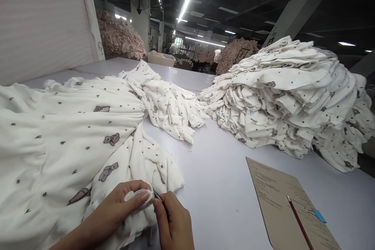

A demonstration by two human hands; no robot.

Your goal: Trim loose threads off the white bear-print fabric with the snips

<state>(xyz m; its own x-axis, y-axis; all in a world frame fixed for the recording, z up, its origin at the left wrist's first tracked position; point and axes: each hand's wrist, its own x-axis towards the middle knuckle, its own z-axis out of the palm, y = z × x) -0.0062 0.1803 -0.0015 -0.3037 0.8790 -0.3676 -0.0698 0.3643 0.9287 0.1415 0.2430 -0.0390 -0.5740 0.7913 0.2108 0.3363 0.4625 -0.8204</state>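
Cloth (88,152) edge is pinched in the left grip (123,207) while the right grip (172,222), pressed around a thin tool (159,197), seems mid-trim; next needs careful steadying.

The white garment (76,144) — soft, crinkled cloth printed with small dark hearts and pinkish-brown bears — lies spread and rumpled across the left of the pale table, its hem bunched at the near edge. A fold of that hem is pinched up and rolled over — and a thin dark tool (159,196) touches it there.
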